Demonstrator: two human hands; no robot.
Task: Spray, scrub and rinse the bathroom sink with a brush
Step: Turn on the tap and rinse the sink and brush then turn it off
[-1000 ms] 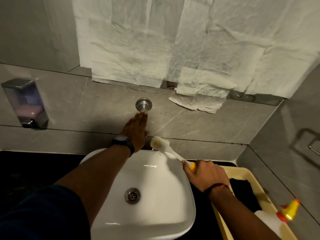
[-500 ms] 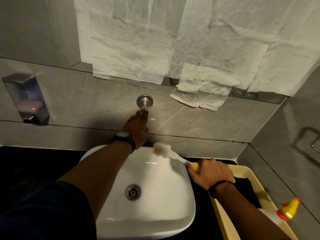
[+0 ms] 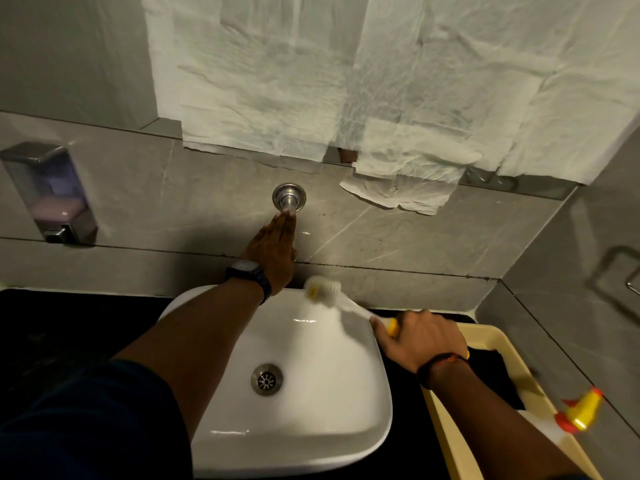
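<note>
**Brush at the back rim of the basin, left hand on the wall tap**

A white, rounded-square ceramic sink (image 3: 311, 393) sits on a black tabletop (image 3: 69, 327), its round metal drain (image 3: 266, 379) near the middle of the bowl. The right hand (image 3: 420, 336) is closed around the yellow handle of a white-bristled scrubbing brush (image 3: 332, 296); the fingers wrap the handle fully, and the brush head, blurred, lies at the sink's far rim, close to the grey tiled wall. The left hand (image 3: 275, 251) reaches over the basin with its fingers straight and together, their tips touching the chrome wall-mounted tap (image 3: 289, 200); it grips nothing. A dark wristwatch (image 3: 247, 277) sits on the left wrist, and a dark cord band on the right one.

Just right of the sink stands a cream plastic tray (image 3: 498, 344) holding a black cloth (image 3: 498, 379) and a white spray bottle with a yellow and red nozzle (image 3: 581, 412). A clear wall soap dispenser (image 3: 48, 192) hangs at the left. Crumpled white paper sheets (image 3: 346, 81) cover the wall above the tap.
</note>
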